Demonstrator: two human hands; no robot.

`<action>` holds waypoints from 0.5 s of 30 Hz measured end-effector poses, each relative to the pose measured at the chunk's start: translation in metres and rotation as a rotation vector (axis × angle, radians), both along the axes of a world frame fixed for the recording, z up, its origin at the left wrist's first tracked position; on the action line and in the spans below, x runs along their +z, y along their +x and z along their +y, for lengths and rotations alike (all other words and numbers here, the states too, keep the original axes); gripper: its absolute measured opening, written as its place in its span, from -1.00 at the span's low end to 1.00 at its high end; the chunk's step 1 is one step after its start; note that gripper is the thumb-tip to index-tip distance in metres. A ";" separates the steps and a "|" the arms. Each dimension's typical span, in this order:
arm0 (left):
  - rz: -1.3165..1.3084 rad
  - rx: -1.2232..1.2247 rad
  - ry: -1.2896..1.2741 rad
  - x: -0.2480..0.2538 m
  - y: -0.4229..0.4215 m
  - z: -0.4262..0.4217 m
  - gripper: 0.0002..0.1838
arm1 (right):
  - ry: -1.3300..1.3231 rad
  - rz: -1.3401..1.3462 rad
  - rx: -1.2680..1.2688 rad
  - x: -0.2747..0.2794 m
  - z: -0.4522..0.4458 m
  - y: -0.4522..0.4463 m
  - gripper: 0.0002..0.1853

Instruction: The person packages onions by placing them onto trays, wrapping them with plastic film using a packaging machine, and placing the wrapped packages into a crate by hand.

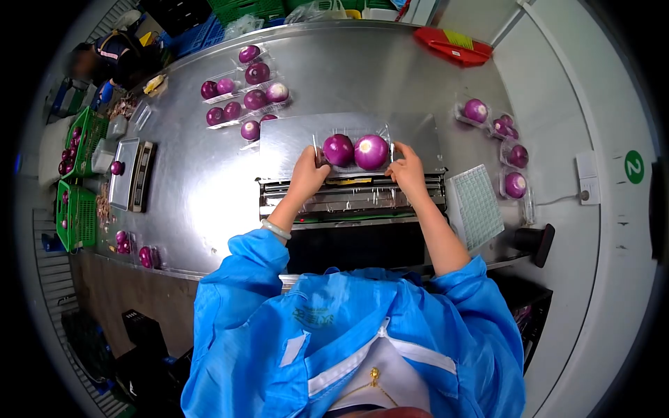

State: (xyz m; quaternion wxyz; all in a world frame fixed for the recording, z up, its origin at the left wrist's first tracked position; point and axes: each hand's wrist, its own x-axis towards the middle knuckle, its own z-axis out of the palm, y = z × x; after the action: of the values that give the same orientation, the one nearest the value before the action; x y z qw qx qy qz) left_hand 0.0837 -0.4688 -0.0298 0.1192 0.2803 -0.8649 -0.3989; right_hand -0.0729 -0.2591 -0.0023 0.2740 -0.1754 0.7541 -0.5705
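Note:
Two red onions (371, 152) sit side by side in a clear plastic tray (348, 171), over the metal plate (286, 132) of a wrapping machine (348, 198). My left hand (309, 171) is closed at the tray's left end, thumb towards the near side. At the right end, my right hand (408, 171) grips with curled fingers. Clear film appears around the tray, though its edges are hard to make out. The machine's roller and dark front lie between my forearms.
Several trays of red onions (256, 99) stand at the back left, more (516, 184) along the right. A pale green label sheet (477, 207) lies right of the machine. Green crates (77, 216), a scale (125, 174) and another person (115, 52) are at the left.

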 end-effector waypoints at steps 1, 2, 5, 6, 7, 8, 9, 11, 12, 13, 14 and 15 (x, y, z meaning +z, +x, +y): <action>0.009 -0.004 0.055 0.002 0.004 0.002 -0.79 | -0.010 -0.011 0.024 0.000 0.004 -0.001 -0.44; 0.053 -0.024 0.140 0.004 0.010 0.002 -0.77 | -0.020 -0.026 0.046 0.001 0.009 -0.002 -0.45; 0.196 0.003 0.132 0.019 0.044 -0.003 -0.69 | 0.048 0.265 0.085 0.007 0.042 -0.007 -0.45; 0.253 0.071 -0.048 0.027 0.063 -0.008 -0.68 | 0.105 0.435 0.077 0.019 0.058 -0.007 -0.45; 0.137 0.167 -0.008 0.030 0.087 -0.018 -0.73 | 0.181 0.559 0.036 0.023 0.079 -0.008 -0.51; 0.021 0.261 0.033 0.032 0.108 -0.025 -0.76 | 0.257 0.684 -0.007 0.025 0.095 -0.008 -0.56; 0.000 0.324 -0.045 0.030 0.120 -0.022 -0.77 | 0.390 0.720 -0.002 0.027 0.104 -0.004 -0.58; -0.015 0.324 -0.209 0.013 0.133 -0.010 -0.79 | 0.667 0.779 0.020 0.028 0.118 0.007 -0.60; -0.072 0.274 -0.143 0.001 0.128 -0.001 -0.79 | 0.766 0.863 0.043 0.013 0.115 0.014 -0.58; -0.136 0.259 -0.269 0.003 0.115 0.017 -0.79 | 0.779 0.902 0.053 -0.003 0.108 0.022 -0.59; -0.200 0.242 -0.396 0.005 0.103 0.032 -0.78 | 0.792 0.942 0.063 -0.016 0.098 0.030 -0.61; -0.156 0.235 -0.359 -0.002 0.096 0.038 -0.79 | 0.680 0.828 0.048 -0.024 0.088 0.033 -0.66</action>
State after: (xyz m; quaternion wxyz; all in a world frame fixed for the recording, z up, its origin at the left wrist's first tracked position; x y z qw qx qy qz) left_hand 0.1798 -0.4310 -0.0317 0.1457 0.3834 -0.8900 -0.1992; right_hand -0.0398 -0.1714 -0.0259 0.0078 -0.3045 0.9370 -0.1708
